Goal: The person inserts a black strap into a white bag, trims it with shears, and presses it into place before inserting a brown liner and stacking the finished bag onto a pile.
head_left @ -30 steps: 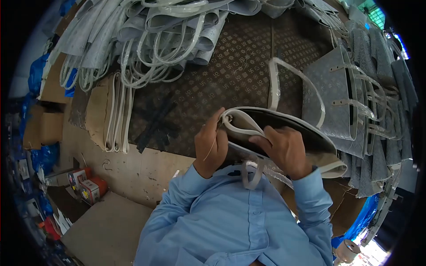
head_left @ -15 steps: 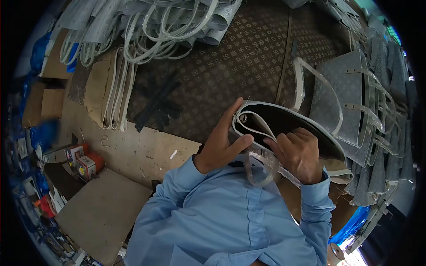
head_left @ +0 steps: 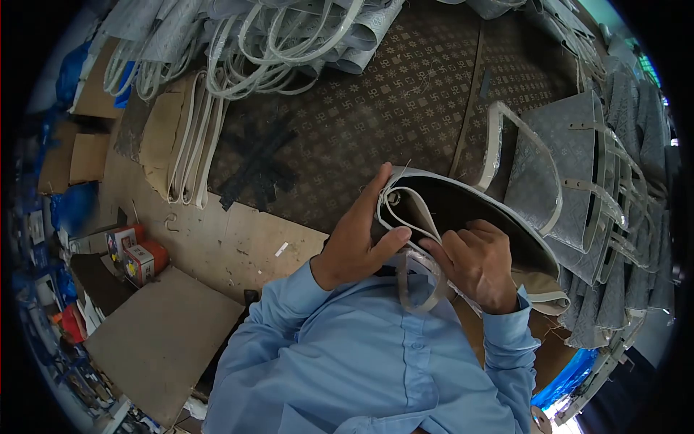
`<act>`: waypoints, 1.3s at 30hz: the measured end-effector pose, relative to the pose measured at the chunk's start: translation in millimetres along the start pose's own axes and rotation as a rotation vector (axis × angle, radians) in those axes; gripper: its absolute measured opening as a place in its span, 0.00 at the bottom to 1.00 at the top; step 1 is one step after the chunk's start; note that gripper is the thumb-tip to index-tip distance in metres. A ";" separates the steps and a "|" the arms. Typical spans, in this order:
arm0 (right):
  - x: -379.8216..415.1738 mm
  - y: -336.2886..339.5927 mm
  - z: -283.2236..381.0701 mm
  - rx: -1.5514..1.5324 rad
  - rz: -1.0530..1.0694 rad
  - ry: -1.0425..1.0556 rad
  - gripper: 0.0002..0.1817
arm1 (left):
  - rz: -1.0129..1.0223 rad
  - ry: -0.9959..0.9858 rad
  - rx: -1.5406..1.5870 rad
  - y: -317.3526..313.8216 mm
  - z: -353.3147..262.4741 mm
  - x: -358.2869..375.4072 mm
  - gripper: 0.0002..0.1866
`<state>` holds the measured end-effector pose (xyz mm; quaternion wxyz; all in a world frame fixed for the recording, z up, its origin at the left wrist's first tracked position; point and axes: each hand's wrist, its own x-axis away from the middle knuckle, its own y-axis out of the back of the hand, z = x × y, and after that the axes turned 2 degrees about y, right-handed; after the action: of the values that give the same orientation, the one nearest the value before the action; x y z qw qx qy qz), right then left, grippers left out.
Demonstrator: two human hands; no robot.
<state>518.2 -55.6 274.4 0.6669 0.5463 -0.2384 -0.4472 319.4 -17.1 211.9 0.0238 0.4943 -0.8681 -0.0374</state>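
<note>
A handbag (head_left: pixel 457 204) with a dark inside and a pale rim lies tilted in front of my chest, its mouth facing up. My left hand (head_left: pixel 356 246) clasps its left end, thumb on the near side and fingers behind. At that end a pale edging strip (head_left: pixel 428 210) curls inside the mouth. With bent fingers, my right hand (head_left: pixel 473 262) grips the near edge of the bag; its fingertips are partly hidden. A plastic-wrapped handle (head_left: pixel 425 298) hangs against my shirt, and another handle (head_left: pixel 495 137) stands up on the far side.
Grey patterned bags (head_left: pixel 553 163) stand stacked at right. More grey pieces with looped handles (head_left: pixel 289 50) are heaped at the back left. Pale strips (head_left: pixel 189 155) hang over cardboard beside the brown patterned mat (head_left: pixel 347 123). Orange boxes (head_left: pixel 144 260) sit at lower left near a flat board (head_left: pixel 166 340).
My right hand has shifted slightly left and down along the bag's near edge. My left hand keeps its hold. The whole view has moved a little.
</note>
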 end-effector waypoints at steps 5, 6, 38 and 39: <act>-0.3 -0.8 1.5 -0.027 -0.009 0.025 0.18 | 0.010 -0.136 -0.340 16.6 -1.5 -2.7 0.36; 0.8 -1.3 0.5 -0.029 -0.016 0.022 0.18 | -0.001 -0.201 -0.561 20.1 -3.6 -3.9 0.34; -12.3 -0.5 -6.1 -0.427 0.136 0.031 0.26 | 0.058 -0.086 -0.467 30.5 -28.3 -2.1 0.21; -13.4 -0.7 -5.3 -0.425 0.132 0.032 0.26 | 0.081 -0.101 -0.479 32.5 -30.5 -5.7 0.17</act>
<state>515.7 -41.3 274.5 0.7985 0.3836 -0.1634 -0.4342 296.9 3.0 245.1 0.0986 0.4368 -0.8537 -0.2659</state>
